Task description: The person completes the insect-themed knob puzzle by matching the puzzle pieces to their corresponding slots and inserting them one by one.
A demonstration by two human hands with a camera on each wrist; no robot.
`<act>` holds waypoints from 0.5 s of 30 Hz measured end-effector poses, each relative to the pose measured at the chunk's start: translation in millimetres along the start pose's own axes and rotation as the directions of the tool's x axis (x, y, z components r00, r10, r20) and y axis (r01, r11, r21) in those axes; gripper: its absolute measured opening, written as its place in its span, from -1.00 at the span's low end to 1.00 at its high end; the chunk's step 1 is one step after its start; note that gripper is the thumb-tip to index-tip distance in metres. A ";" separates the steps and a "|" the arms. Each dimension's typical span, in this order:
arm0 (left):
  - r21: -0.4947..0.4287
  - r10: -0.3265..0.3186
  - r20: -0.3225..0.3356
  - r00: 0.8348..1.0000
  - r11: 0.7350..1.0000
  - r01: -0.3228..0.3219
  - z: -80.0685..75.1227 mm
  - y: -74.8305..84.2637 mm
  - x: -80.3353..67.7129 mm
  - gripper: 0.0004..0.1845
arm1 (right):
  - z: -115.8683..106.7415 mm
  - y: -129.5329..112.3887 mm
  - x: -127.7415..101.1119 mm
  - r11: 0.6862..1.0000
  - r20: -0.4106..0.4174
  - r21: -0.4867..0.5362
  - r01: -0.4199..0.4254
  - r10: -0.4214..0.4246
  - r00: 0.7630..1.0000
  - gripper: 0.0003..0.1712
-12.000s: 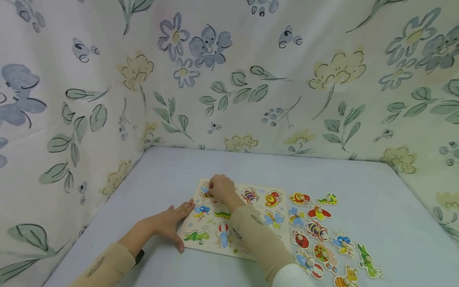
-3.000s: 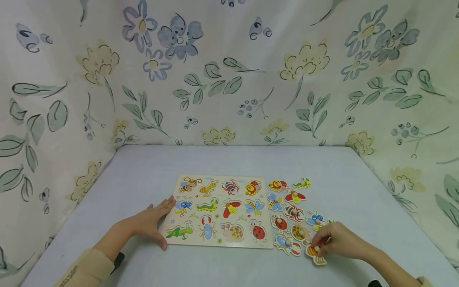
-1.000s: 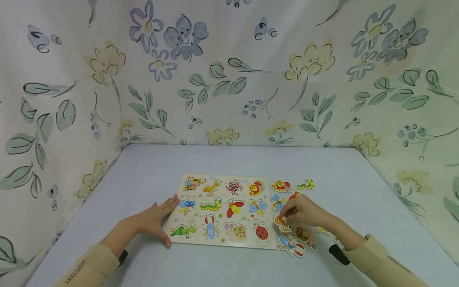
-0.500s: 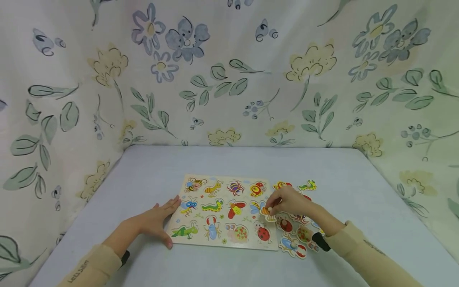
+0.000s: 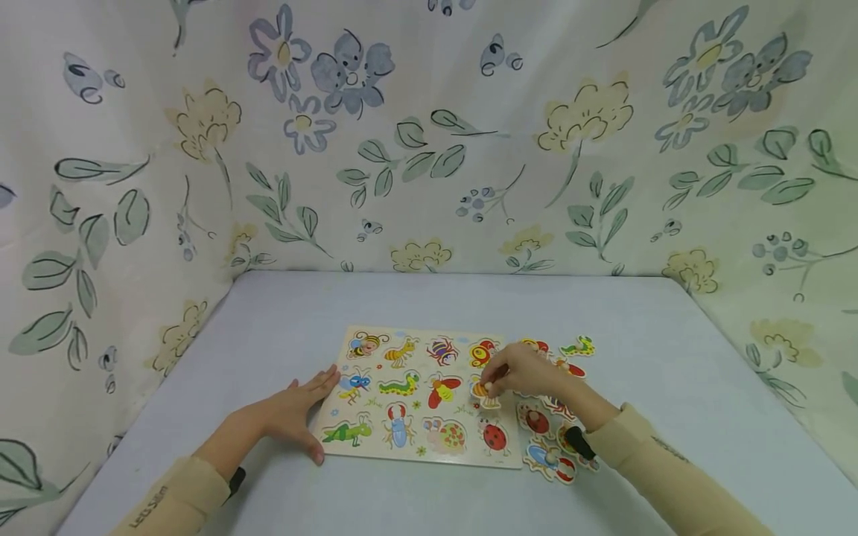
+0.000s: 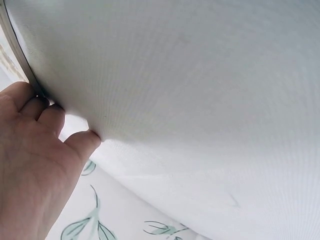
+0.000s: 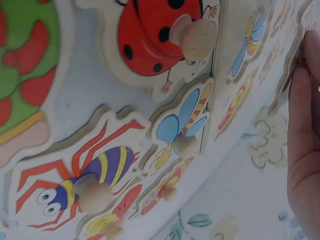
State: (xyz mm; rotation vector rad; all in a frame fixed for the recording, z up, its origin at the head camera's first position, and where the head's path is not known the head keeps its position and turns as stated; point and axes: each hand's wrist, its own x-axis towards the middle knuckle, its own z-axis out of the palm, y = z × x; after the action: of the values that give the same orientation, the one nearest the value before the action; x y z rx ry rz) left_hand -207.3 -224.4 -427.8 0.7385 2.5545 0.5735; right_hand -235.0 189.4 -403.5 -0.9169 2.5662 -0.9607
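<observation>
A wooden insect puzzle board (image 5: 462, 459) lies on the table, its recesses showing printed insects. Against its left edge my left hand (image 5: 288, 417) rests with fingers spread and thumb at the near corner; in the left wrist view the same hand (image 6: 35, 150) touches the board's edge. My right hand (image 5: 529, 370) pinches an orange-striped insect puzzle piece (image 5: 485, 398) above the board's right side, partly covering the blue-winged bee picture. Only the edge of that piece (image 7: 292, 60) shows in the right wrist view, beside the right hand (image 7: 302, 135).
Right of the board lie several knobbed pieces: a ladybug (image 5: 536, 420), a blue stag beetle (image 5: 550, 460), a green caterpillar (image 5: 578, 346), a spider (image 7: 95, 175) and a bee (image 7: 182, 120). My right forearm hides some. Floral cloth (image 5: 429, 149) surrounds the table.
From the board's top left, my right hand went to the pieces at right, took the orange-striped piece and carried it left over the board. The left hand stays at the board's left edge.
</observation>
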 end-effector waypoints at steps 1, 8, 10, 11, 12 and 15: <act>0.000 0.000 -0.001 1.000 1.000 0.000 0.0 -0.5 0.0 0.42 | 1.2 -0.1 2.2 1.000 0.002 0.002 0.007 -0.007 1.000 -0.90; 0.004 -0.009 0.001 1.000 1.000 0.009 1.0 -1.8 0.3 0.43 | 8.5 -4.2 12.7 0.999 0.037 0.043 -0.016 0.015 0.999 -0.90; 0.005 -0.011 0.002 1.000 1.000 0.011 1.3 -2.2 0.8 0.43 | 9.9 -6.0 14.6 0.999 0.047 0.041 -0.013 0.012 0.999 -0.90; 0.006 -0.013 0.002 1.000 1.000 0.013 1.3 -2.3 1.0 0.43 | 10.4 -6.7 15.5 0.999 0.049 0.041 -0.008 0.006 0.999 -0.90; 0.007 -0.012 0.001 1.000 1.000 0.012 1.3 -2.6 1.2 0.43 | 10.8 -7.4 16.5 0.999 0.051 0.039 -0.001 -0.001 0.999 -0.90; 0.011 -0.009 0.000 1.000 1.000 0.009 1.2 -3.3 2.2 0.44 | 11.9 -8.7 18.6 0.999 0.053 0.033 0.001 -0.002 0.999 -0.90</act>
State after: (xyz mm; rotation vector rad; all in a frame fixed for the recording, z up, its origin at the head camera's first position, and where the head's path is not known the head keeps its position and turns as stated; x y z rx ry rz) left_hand -209.7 -225.3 -431.0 0.7303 2.5616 0.5564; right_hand -240.1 166.5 -406.9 -0.9231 2.4991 -0.9631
